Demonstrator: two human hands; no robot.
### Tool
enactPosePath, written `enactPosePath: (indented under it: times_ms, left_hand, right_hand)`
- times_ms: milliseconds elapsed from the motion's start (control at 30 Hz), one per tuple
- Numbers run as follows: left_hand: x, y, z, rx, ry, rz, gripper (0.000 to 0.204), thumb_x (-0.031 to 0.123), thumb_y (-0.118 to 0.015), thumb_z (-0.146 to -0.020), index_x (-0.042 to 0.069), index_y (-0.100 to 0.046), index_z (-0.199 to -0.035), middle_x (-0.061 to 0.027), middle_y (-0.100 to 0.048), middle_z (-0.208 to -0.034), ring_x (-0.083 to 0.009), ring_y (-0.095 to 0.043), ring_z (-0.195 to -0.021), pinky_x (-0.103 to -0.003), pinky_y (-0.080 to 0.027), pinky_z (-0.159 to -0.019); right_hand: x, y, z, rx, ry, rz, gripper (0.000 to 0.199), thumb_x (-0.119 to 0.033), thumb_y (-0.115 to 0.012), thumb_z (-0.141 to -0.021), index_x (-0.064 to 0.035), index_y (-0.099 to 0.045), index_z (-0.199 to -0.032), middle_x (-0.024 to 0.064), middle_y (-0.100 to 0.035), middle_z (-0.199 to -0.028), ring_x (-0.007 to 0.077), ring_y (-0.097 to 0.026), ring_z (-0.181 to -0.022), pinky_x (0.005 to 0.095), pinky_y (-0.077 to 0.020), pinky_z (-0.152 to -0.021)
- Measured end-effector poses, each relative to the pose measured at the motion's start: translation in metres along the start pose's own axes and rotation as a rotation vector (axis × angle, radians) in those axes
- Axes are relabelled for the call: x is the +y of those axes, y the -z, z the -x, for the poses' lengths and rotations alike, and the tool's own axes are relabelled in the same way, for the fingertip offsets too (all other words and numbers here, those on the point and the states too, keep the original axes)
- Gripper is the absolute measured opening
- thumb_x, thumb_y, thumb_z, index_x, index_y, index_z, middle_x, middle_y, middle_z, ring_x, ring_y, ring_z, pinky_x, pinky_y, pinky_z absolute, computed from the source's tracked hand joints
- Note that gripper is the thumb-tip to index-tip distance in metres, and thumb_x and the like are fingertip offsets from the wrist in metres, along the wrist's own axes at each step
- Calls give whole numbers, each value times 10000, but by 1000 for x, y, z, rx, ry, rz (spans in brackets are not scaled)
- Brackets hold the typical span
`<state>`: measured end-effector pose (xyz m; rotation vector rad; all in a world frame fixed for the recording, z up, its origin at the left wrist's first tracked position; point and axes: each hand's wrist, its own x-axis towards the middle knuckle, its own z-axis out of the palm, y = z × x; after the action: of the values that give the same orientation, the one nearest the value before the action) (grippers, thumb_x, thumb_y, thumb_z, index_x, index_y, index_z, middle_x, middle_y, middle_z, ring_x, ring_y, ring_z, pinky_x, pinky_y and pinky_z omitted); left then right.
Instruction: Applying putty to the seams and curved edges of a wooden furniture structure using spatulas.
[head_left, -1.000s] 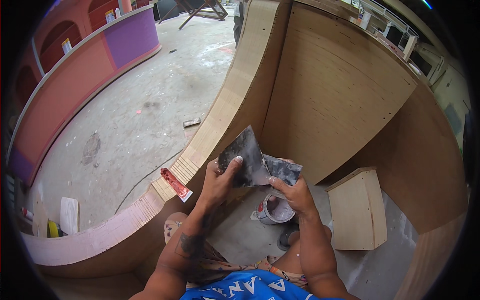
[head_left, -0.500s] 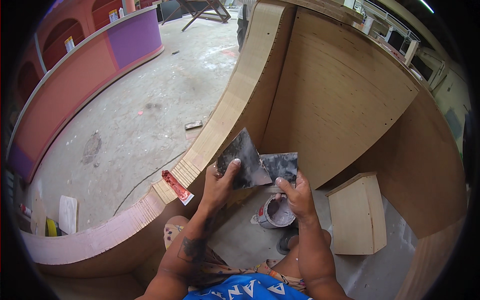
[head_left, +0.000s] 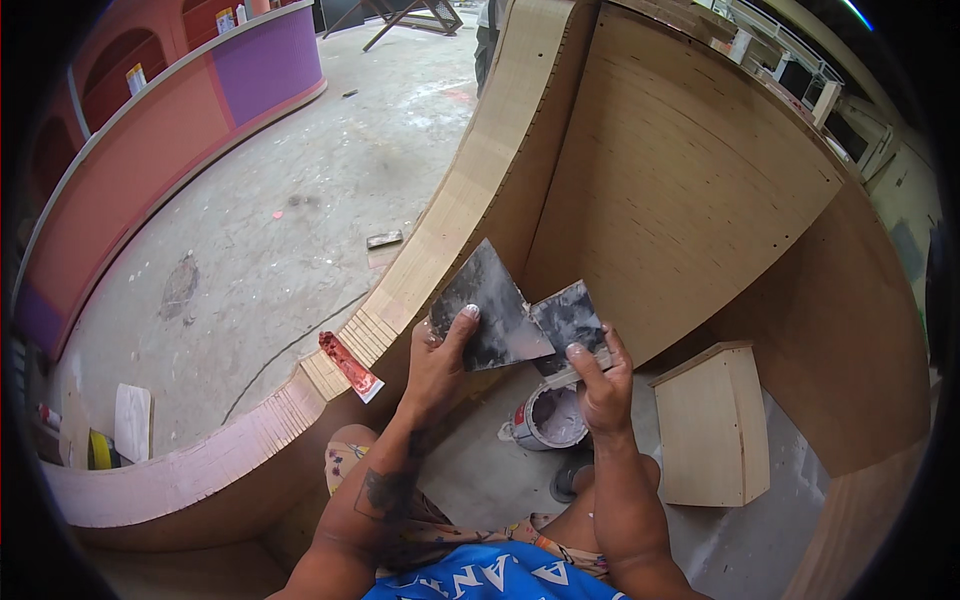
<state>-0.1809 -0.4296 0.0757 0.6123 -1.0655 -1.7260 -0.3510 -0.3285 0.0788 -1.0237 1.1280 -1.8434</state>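
My left hand [head_left: 443,342] grips a dark, square filler spreader [head_left: 488,305] smeared with whitish putty, its thumb pressed on the face. In my right hand [head_left: 604,388] is a smaller dark putty scraper [head_left: 566,318] with a pale strip along its lower side, also streaked with putty. The two blades meet or overlap at the scraper's left edge, in front of my body. Below my right hand stands an open bucket [head_left: 520,424] with pale lilac-grey putty inside. On the curved wooden ledge to the left lies a flattened red tube [head_left: 348,365].
A curved wooden ledge [head_left: 500,130] with slit cuts runs past me, joined to tall plywood panels [head_left: 680,170]. A small wooden box-like piece [head_left: 710,425] sits at right. Beyond the ledge are a block [head_left: 384,240] on the floor and a pink-and-purple counter [head_left: 150,210].
The scraper in my right hand has tilted, its upper right corner rising and its lower side slanting. My right wrist has turned with it; the spreader in my left hand has shifted slightly.
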Motion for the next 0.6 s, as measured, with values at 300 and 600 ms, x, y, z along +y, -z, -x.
enactPosePath:
  times_ms: [300, 600]
  left_hand:
    - [1, -6, 6, -81, 61, 58, 288, 226, -591, -978, -23, -606, -1120, -50, -662, -978, -104, -638, -843, -269, -542, -735]
    - [-8, -14, 8, 26, 55, 85, 244, 214, -580, -983, -16, -624, -1053, -36, -664, -916, -87, -633, -777, -258, -536, -681]
  right_hand:
    - [7, 1, 8, 86, 215, 98, 247, -99, -531, -914, 36, -586, -1114, 16, -613, -917, 93, -542, -823, 242, -436, -771]
    - [7, -9, 10, 14, 267, 288, 328, -50, -601, -922, 20, -514, -1231, 52, -567, -1104, 106, -544, -963, 259, -455, -851]
